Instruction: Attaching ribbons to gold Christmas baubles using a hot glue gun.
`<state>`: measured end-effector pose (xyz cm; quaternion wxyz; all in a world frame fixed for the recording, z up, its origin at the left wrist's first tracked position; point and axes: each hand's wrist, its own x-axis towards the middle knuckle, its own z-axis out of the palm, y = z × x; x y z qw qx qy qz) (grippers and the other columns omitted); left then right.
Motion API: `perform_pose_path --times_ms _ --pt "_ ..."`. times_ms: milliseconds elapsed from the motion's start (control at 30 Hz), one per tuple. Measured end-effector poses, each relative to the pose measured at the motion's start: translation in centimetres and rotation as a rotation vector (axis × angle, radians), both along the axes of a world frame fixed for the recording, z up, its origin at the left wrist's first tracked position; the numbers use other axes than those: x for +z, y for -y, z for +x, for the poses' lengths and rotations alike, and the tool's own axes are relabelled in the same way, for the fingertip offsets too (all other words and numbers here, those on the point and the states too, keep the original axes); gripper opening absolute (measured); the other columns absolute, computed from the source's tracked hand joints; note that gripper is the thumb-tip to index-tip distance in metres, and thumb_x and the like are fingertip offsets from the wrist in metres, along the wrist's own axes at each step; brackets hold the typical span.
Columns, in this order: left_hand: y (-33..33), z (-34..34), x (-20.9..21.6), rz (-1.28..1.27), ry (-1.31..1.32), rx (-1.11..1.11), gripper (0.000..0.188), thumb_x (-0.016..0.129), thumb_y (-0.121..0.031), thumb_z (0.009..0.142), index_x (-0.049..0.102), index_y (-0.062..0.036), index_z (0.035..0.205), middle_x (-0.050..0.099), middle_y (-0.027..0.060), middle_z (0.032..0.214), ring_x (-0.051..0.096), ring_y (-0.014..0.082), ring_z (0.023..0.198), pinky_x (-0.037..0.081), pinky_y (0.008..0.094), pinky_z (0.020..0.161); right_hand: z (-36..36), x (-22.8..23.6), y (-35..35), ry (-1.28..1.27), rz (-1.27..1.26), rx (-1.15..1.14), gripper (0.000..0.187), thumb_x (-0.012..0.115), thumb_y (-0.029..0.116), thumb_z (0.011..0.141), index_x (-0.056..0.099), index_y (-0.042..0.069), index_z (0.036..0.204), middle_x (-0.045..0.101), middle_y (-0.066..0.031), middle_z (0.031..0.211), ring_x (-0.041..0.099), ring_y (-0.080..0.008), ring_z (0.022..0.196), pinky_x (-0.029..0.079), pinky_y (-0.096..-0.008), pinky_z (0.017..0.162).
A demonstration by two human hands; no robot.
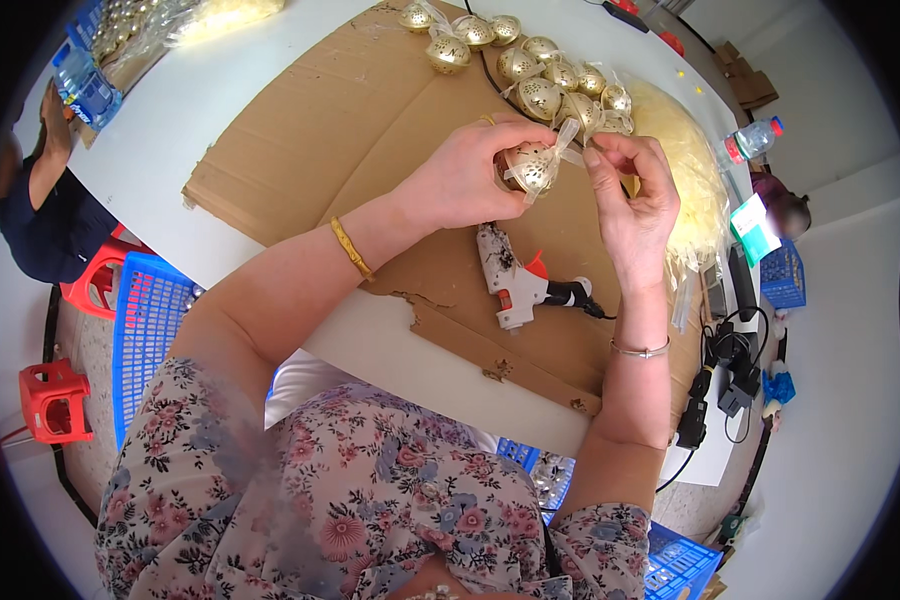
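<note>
My left hand (460, 175) is wrapped round a gold ball ornament (530, 174) with small cut-out holes. A sheer pale ribbon (567, 134) is tied at the top of this ball. My right hand (635, 195) has thumb and forefinger pinched together on the ribbon's end, just right of the ball. Below both hands a white hot glue gun (512, 282) with an orange-red trigger lies on a brown cardboard sheet (310, 130), its nozzle end dark and smeared. Beyond my hands sit several more gold ball ornaments (538, 99), many with ribbons.
A clear bag of pale yellow strands (685, 160) lies to the right, with a water bottle (755, 138) beyond it. Black plugs and cables (735, 365) hang near the right edge. Blue crates (150, 325) and a red stool (55, 400) stand left, near another person (50, 215).
</note>
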<state>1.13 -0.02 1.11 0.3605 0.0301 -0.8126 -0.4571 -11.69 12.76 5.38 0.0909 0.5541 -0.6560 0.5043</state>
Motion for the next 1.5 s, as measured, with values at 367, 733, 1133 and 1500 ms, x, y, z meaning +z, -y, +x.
perform_pose_path --times_ms 367,733,1133,1500 --pt "-0.3 0.0 0.5 -0.108 -0.110 0.165 0.044 0.062 0.002 0.061 0.049 -0.0063 0.102 0.056 0.0120 0.091 0.056 0.0274 0.078 0.046 0.0348 0.067 0.8 -0.4 -0.1 -0.156 0.055 0.120 0.021 0.060 -0.006 0.071 0.066 0.001 0.090 0.056 -0.0074 0.084 0.054 -0.0148 0.077 0.044 -0.0243 0.069" --pt "0.0 -0.6 0.0 -0.196 -0.212 0.189 0.035 0.061 0.003 0.065 0.049 -0.0071 0.096 0.055 0.0106 0.093 0.053 0.0318 0.086 0.043 0.0381 0.074 0.8 -0.6 0.0 -0.229 0.071 0.116 0.023 0.060 -0.006 0.071 0.066 0.001 0.092 0.056 -0.0077 0.085 0.054 -0.0157 0.078 0.045 -0.0248 0.070" --pt "0.0 -0.4 0.0 -0.164 -0.213 0.169 0.037 0.060 0.005 0.062 0.050 -0.0068 0.095 0.054 0.0104 0.089 0.053 0.0308 0.082 0.043 0.0370 0.070 1.0 -0.7 0.1 -0.226 0.093 0.112 0.027 0.059 -0.006 0.071 0.065 0.002 0.096 0.055 -0.0074 0.085 0.054 -0.0165 0.079 0.045 -0.0255 0.070" --pt "-0.1 -0.2 0.3 -0.011 -0.118 0.173 0.040 0.062 0.003 0.061 0.048 -0.0059 0.097 0.052 0.0109 0.091 0.054 0.0262 0.074 0.044 0.0337 0.065 1.0 -1.0 0.2 -0.205 0.093 0.109 0.030 0.060 -0.005 0.070 0.064 0.003 0.099 0.055 -0.0067 0.084 0.053 -0.0148 0.076 0.045 -0.0252 0.070"
